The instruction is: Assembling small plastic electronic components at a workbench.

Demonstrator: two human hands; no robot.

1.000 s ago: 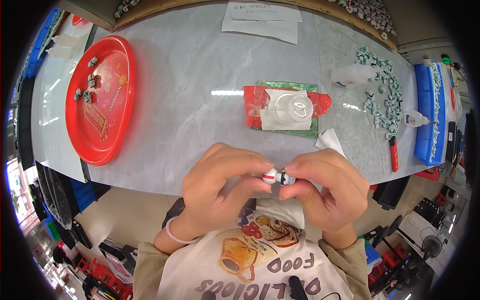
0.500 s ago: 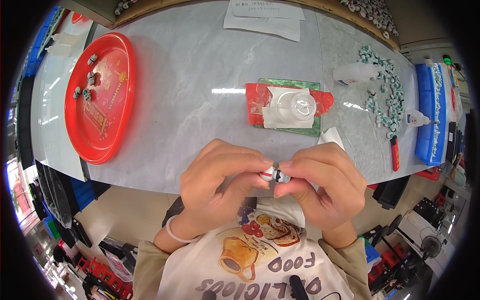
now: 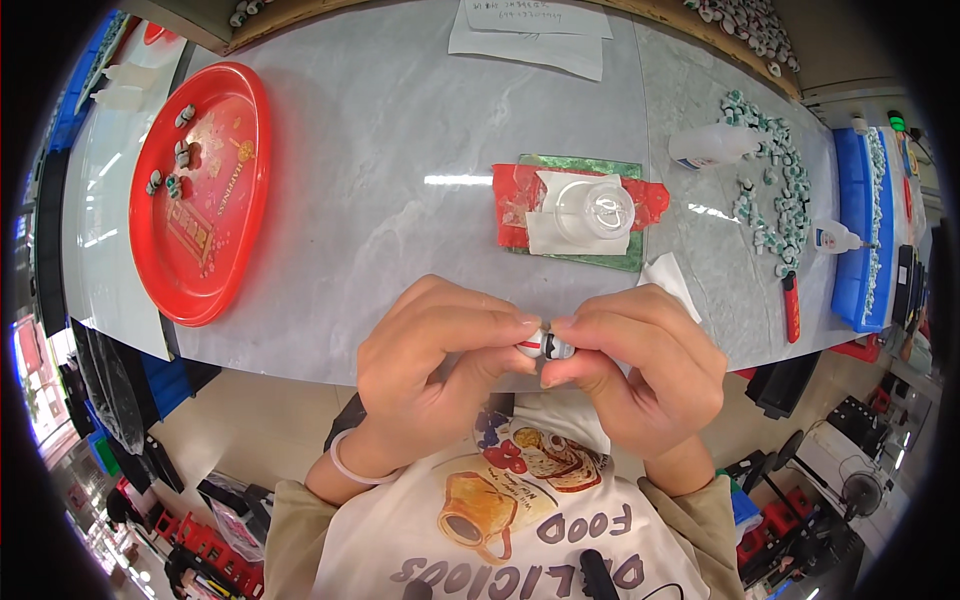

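Note:
My left hand pinches a small white figurine part with a red stripe between thumb and fingertips. Between the thumb and fingers of my right hand is a small grey-and-black figurine part. The two parts meet end to end in front of my chest, over the table's near edge, and my fingertips cover much of both. Beyond my hands, a clear plastic cup stands on white paper over a red wrapper and a green slab.
At left, a red oval tray carries several small figurines. To the right lie many green-and-white pieces, a white bottle, a small glue bottle, a red-handled knife and a blue bin. White papers lie at the back.
My right thumb has shifted slightly left, and the right-hand part seems a little turned and closer against the white one. Both hands still grip their parts; the surroundings look unchanged.

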